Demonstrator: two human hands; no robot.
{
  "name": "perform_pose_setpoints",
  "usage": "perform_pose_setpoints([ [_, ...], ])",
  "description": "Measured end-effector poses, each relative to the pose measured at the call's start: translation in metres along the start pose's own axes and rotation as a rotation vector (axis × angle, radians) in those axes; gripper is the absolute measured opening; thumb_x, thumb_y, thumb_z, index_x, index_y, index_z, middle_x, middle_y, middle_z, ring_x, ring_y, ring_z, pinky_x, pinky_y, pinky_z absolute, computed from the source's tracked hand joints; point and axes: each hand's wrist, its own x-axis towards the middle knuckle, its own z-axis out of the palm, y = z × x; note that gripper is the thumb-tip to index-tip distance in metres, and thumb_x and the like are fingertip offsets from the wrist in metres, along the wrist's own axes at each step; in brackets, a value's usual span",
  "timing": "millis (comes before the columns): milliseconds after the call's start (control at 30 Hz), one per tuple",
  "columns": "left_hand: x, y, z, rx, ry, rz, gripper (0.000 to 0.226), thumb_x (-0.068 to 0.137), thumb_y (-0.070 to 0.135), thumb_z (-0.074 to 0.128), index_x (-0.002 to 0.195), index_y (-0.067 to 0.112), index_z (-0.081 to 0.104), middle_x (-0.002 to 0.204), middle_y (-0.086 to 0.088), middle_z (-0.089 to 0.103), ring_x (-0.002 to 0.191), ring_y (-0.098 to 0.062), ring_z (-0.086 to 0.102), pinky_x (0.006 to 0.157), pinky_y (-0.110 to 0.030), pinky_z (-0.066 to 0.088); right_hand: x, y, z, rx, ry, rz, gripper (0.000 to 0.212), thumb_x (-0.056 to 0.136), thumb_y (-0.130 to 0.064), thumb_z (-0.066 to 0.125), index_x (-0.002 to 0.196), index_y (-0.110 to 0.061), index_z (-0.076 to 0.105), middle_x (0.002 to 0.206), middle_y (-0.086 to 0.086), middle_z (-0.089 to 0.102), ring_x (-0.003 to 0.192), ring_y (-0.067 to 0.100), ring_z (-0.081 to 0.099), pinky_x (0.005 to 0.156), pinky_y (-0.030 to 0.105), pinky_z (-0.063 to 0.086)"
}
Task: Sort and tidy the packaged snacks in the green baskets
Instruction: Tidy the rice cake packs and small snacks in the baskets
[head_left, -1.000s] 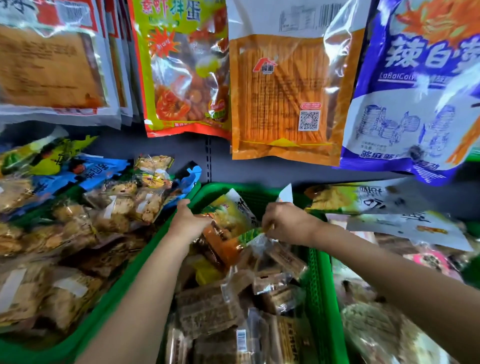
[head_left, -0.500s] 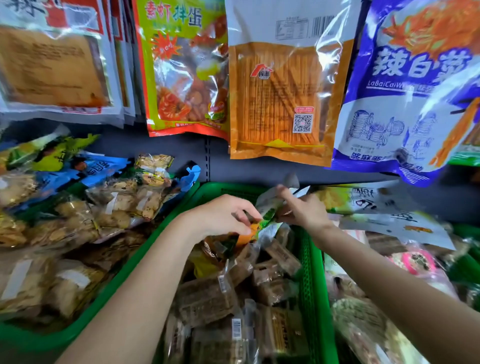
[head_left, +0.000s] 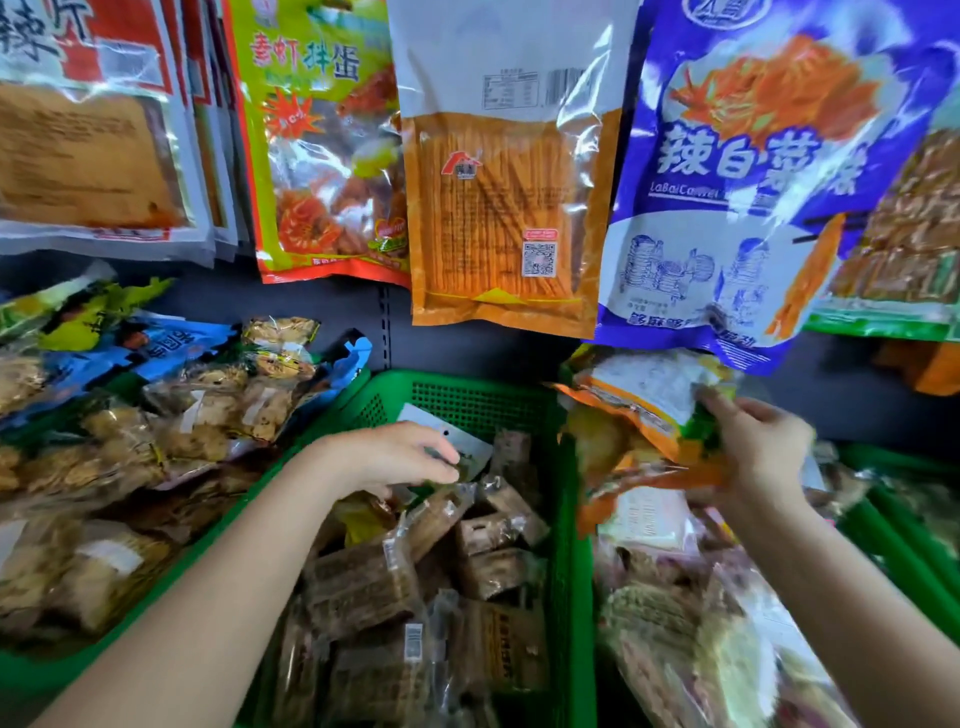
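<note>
Our right hand (head_left: 758, 447) curls its grip around a bunch of orange-and-green snack packets (head_left: 639, 421), thumb on top and fingers beneath, and holds them above the right green basket (head_left: 893, 514), just past the wall that divides it from the middle one. The packets are blurred, so we cannot read their print. Under them lies a heap of pale and pink wrapped snacks (head_left: 675, 623) that fills that basket.

Our left hand (head_left: 400, 457) reaches into the middle green basket (head_left: 467, 400), its fingers bent down onto a small packet with a white tab and green print (head_left: 457, 441) near the back wall; whether the grip truly pinches it we cannot tell, since the fingertips are half hidden. Around and in front of the hand the basket holds brown bars in clear wrappers (head_left: 374, 587), piled loosely, with a yellow packet (head_left: 363, 519) showing between them.

The left green basket (head_left: 52, 670) is heaped with clear bags of golden-brown pieces (head_left: 208, 415), and blue and yellow packets (head_left: 156, 343) lie at its far side.

Above the baskets large bags hang against a dark back panel: a lime-green one (head_left: 317, 145), a clear bag of orange sticks (head_left: 498, 208), and a blue-and-white bag (head_left: 753, 182).
</note>
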Motion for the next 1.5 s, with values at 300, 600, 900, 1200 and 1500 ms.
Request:
perform_pose_setpoints([
  [300,0.021,0.035,0.033,0.217,-0.133,0.057,0.052,0.095,0.032,0.050,0.143,0.032,0.031,0.150,-0.001,0.032,0.135,-0.018,0.033,0.101,-0.027,0.030,0.073,-0.002,-0.089,-0.379,0.171,0.019,0.020,0.075,-0.017,0.074,0.070,-0.003,0.061,0.054,0.010,0.050,0.050,0.008,0.049,0.053,0.024,0.040],
  [600,0.045,0.049,0.071,0.678,-0.075,0.090,0.047,0.092,0.029,0.051,0.138,0.022,0.045,0.143,-0.002,0.042,0.125,-0.023,0.045,0.100,-0.026,0.039,0.050,-0.033,-0.106,-0.763,0.076,-0.331,0.031,0.086,-0.029,0.064,0.087,0.000,0.057,0.091,0.016,0.056,0.083,0.028,0.052,0.066,0.031,0.033],
  [900,0.039,0.038,0.056,0.682,-0.068,0.089,0.034,0.092,0.026,0.052,0.125,0.019,0.058,0.127,-0.002,0.057,0.110,-0.021,0.055,0.089,-0.026,0.043,-0.051,-0.029,-0.038,-0.647,-0.511,-0.819,0.018,0.082,-0.029,0.056,0.080,-0.011,0.053,0.077,0.000,0.052,0.067,0.013,0.046,0.063,0.023,0.035],
  [1200,0.022,-0.037,-0.015,0.380,0.191,0.002,0.033,0.099,0.023,0.041,0.126,0.016,0.057,0.138,-0.001,0.050,0.123,-0.019,0.047,0.095,-0.024,0.039,-0.077,0.029,0.120,-0.937,-1.115,-0.491,0.025,0.085,-0.029,0.063,0.102,-0.011,0.066,0.104,0.008,0.064,0.097,0.020,0.058,0.077,0.025,0.040],
  [1500,-0.004,-0.087,-0.046,0.331,0.024,-0.072,0.024,0.093,0.022,0.053,0.113,0.031,0.063,0.122,0.008,0.059,0.117,-0.013,0.051,0.105,-0.028,0.037,-0.112,0.060,0.222,-1.181,-1.447,-0.395,0.072,0.085,-0.047,0.060,0.140,-0.010,0.033,0.145,0.010,0.038,0.130,0.026,0.040,0.098,0.030,0.036],
])
